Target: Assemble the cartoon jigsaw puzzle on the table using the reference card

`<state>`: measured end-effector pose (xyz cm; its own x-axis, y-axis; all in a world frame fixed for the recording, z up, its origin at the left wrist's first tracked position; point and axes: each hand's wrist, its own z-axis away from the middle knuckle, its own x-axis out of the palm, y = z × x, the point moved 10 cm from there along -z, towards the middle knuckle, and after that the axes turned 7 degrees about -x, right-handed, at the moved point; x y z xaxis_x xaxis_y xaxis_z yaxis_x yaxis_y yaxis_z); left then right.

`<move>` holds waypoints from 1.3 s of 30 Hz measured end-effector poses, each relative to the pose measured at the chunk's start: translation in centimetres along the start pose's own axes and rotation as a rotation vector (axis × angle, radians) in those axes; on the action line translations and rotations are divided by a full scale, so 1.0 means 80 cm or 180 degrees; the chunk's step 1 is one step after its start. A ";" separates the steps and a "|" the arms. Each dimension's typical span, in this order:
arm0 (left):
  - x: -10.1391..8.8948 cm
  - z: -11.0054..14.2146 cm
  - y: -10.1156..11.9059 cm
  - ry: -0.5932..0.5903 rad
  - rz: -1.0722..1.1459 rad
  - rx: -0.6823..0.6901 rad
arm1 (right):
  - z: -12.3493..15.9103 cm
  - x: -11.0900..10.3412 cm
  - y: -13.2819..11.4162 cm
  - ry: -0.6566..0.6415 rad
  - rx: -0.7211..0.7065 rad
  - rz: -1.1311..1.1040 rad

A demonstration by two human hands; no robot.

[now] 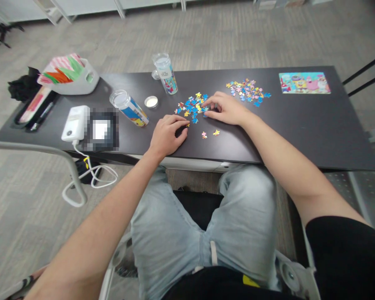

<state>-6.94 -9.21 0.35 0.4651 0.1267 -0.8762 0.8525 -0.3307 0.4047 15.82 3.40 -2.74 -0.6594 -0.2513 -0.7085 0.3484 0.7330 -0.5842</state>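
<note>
I sit at a dark table (300,125). A pile of small coloured puzzle pieces (191,106) lies in front of me. My left hand (168,135) rests on the table just left of it, fingers curled, its fingertips pinching at a piece at the pile's near edge. My right hand (225,109) lies on the right edge of the same pile, fingers bent and pressed on pieces there. Two loose pieces (210,133) lie between my hands. A second pile of pieces (247,90) sits behind my right hand.
A finished cartoon puzzle picture (304,82) lies far right. An upright clear tube (165,73), a tube lying on its side (129,108) and a small lid (151,101) stand left of the pieces. A white charger (75,123), a grey basket (71,75) and a pen tray (34,110) fill the left end.
</note>
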 end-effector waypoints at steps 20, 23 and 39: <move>0.002 0.000 -0.005 0.0110 -0.0105 -0.0025 | -0.003 0.010 0.000 0.0015 0.0069 0.0095; 0.003 0.000 -0.004 0.0049 -0.0135 -0.0056 | -0.003 0.016 0.001 -0.0090 0.0230 0.0417; 0.001 -0.001 -0.002 0.0115 -0.0215 -0.0077 | -0.007 0.011 -0.018 -0.0172 0.0044 -0.0246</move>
<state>-7.06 -9.07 0.24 0.4143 0.1816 -0.8918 0.8875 -0.2978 0.3516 14.40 2.48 -2.33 -0.6480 -0.3407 -0.6812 0.3073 0.7014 -0.6431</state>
